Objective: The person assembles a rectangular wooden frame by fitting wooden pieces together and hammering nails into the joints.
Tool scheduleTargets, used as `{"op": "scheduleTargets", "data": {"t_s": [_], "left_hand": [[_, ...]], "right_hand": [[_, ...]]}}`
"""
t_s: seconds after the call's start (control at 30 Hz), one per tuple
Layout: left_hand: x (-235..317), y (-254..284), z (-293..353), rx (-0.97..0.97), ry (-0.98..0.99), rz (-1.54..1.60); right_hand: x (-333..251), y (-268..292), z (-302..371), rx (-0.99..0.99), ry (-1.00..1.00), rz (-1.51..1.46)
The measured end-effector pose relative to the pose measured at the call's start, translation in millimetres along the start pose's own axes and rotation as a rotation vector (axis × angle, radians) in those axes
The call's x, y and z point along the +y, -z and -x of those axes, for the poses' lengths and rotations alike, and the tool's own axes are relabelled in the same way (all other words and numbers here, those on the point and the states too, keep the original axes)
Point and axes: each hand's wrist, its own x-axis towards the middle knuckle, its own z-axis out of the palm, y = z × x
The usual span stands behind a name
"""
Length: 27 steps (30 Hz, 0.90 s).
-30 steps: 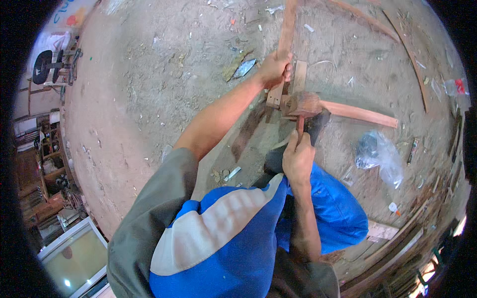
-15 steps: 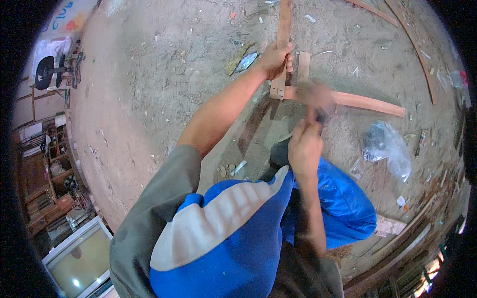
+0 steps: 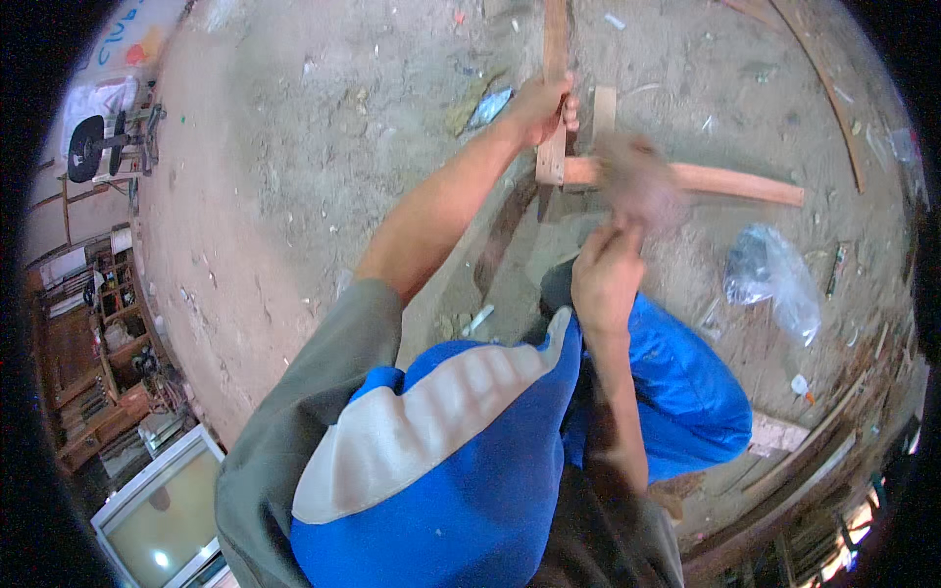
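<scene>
My left hand (image 3: 541, 113) is closed around a narrow wooden strip (image 3: 555, 49) that runs away from me. At its near end, small dark dots like nail heads show where it meets a second, slightly curved wooden piece (image 3: 735, 183) extending to the right. A short wooden slat (image 3: 604, 110) stands beside the strip, its lower part hidden. My right hand (image 3: 608, 279) is wrapped around the handle of what looks like a hammer (image 3: 642, 186). Motion smears its head, which appears over the curved piece; whether it touches cannot be told.
A clear plastic bag (image 3: 774, 284) lies on the dirt floor (image 3: 294, 176) to the right. Long wooden strips (image 3: 823, 93) rest at far right, with scrap timber (image 3: 804, 461) nearer. Wooden shelving (image 3: 113, 323) and a white-framed panel (image 3: 162, 514) stand at left.
The hammer stays blurred in both frames, its smeared head now slightly farther right. The wooden pieces sit a little higher in view, and my left hand keeps its hold.
</scene>
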Motion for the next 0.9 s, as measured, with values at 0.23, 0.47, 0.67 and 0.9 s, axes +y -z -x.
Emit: {"op": "scheduleTargets", "data": {"t_s": [0.23,0.47,0.67,0.9], "left_hand": [[-23,14,18,0.048,0.038,0.006],[-15,7,29,0.132,0.012,0.026],[16,7,0,-0.001,-0.012,-0.120],[-16,10,26,0.129,-0.079,-0.180]], "right_hand": [[-27,16,-14,-0.027,-0.067,-0.055],[-41,2,-11,-0.080,-0.291,0.125],[-12,-10,-37,-0.214,-0.234,0.253],[-4,-12,-4,-0.344,-0.149,0.294]]}}
